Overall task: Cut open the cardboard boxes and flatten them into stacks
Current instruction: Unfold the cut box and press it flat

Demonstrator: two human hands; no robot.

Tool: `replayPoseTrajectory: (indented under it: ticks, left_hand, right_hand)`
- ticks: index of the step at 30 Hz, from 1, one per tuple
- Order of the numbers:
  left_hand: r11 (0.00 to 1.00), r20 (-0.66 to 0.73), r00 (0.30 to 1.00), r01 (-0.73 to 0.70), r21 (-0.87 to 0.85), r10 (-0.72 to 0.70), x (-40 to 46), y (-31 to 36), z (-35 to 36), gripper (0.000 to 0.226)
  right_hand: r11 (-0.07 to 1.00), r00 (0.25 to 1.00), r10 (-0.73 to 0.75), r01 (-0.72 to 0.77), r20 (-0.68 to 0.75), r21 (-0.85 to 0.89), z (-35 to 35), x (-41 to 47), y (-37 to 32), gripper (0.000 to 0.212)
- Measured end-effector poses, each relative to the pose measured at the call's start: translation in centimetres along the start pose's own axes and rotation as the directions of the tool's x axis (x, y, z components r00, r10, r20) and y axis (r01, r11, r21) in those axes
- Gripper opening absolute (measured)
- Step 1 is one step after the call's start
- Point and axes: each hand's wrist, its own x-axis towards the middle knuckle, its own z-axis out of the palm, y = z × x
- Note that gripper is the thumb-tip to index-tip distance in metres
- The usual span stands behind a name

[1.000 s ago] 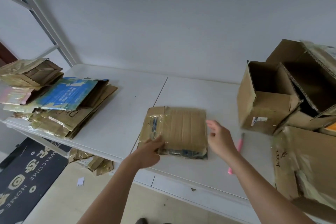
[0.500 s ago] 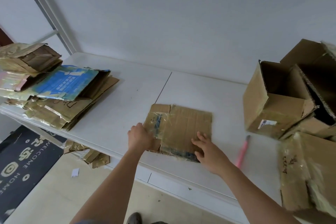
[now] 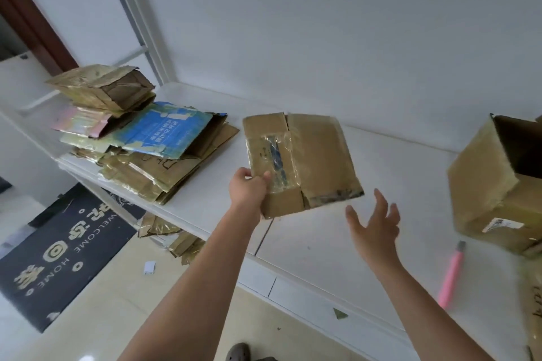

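Cardboard, flattened and taped, hangs above the white counter (image 3: 381, 173): the flattened box (image 3: 302, 161) is pinched at its near-left corner by the left hand (image 3: 249, 189), probably bound for the stack of flattened boxes (image 3: 152, 155). Beside it the right hand (image 3: 375, 226) is spread, holding nothing.

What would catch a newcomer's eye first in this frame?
The flattened brown cardboard box with shiny tape, held above the white table by the left hand at its near left edge, while the right hand hovers open just below it. Next, the messy stack of flattened cardboard with a blue printed sheet at the table's left end, and the pink utility knife lying at right.
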Motion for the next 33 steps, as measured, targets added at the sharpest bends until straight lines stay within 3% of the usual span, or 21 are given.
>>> replayPoseTrajectory:
  ticks: [2, 4, 6, 7, 9, 11, 16, 20, 21, 23, 26, 29, 33]
  left_hand:
    - [0.995, 0.002, 0.999, 0.045, -0.090, -0.045, 0.7, 1.1, -2.0, 0.018]
    - [0.985, 0.043, 0.996, 0.087, -0.152, -0.082, 1.3, 1.6, -4.0, 0.016]
    - [0.974, 0.091, 0.991, 0.110, -0.197, -0.094, 2.0, 1.8, -5.8, 0.018]
    - [0.972, 0.099, 0.992, 0.103, -0.212, -0.084, 2.3, 2.0, -6.9, 0.019]
    - [0.976, 0.065, 0.997, 0.054, -0.209, -0.042, 3.5, 2.7, -9.2, 0.023]
    - [0.988, -0.028, 0.999, -0.019, -0.156, 0.015, 4.9, 3.6, -11.8, 0.034]
    - [0.979, -0.230, 0.952, -0.203, 0.021, 0.202, 8.1, 5.9, -17.8, 0.096]
    - [0.912, -0.180, 0.941, -0.212, 0.351, 0.288, 12.6, 6.8, -21.2, 0.064]
    - [0.852, -0.161, 0.936, -0.200, 0.484, 0.312, 14.0, 6.6, -21.8, 0.057]
    - [0.641, -0.094, 0.922, -0.185, 0.745, 0.375, 16.4, 6.0, -22.6, 0.043]
    - [0.335, 0.127, 0.896, -0.286, 0.898, 0.425, 19.0, 4.8, -23.6, 0.039]
    - [0.189, 0.317, 0.893, -0.388, 0.902, 0.319, 21.1, 3.7, -24.4, 0.056]
    - [0.092, 0.369, 0.900, -0.398, 0.913, 0.232, 22.2, 2.5, -24.9, 0.057]
  right_hand:
    - [0.950, 0.991, 0.027, -0.067, 0.134, 0.306, 2.0, -0.4, -3.5, 0.075]
    - [0.779, 0.962, 0.002, -0.172, 0.272, 0.604, 4.3, -0.9, -7.1, 0.075]
    - [0.680, 0.975, -0.041, -0.132, 0.218, 0.721, 6.8, -1.0, -9.6, 0.079]
    - [0.700, 0.988, -0.066, -0.053, 0.139, 0.712, 8.1, -0.9, -10.7, 0.081]
    - [0.788, 0.994, -0.108, 0.075, 0.017, 0.611, 10.8, -0.2, -12.9, 0.076]
    - [0.850, 0.987, -0.159, 0.140, -0.005, 0.508, 13.3, 0.6, -15.2, 0.063]
    - [0.865, 0.937, -0.345, 0.294, 0.056, 0.407, 19.9, 2.3, -21.5, 0.041]
    - [0.886, 0.898, -0.432, 0.405, 0.081, 0.226, 25.2, 4.6, -25.1, 0.029]
    - [0.891, 0.887, -0.447, 0.428, 0.120, 0.154, 26.4, 5.0, -25.8, 0.028]
    - [0.908, 0.876, -0.411, 0.418, 0.253, 0.026, 28.5, 5.7, -26.7, 0.027]
    - [0.872, 0.850, -0.315, 0.435, 0.422, -0.226, 30.6, 6.4, -26.7, 0.036]
    - [0.721, 0.828, -0.342, 0.535, 0.445, -0.440, 31.7, 6.7, -25.6, 0.044]
    - [0.597, 0.801, -0.377, 0.594, 0.466, -0.539, 32.5, 6.6, -24.3, 0.049]
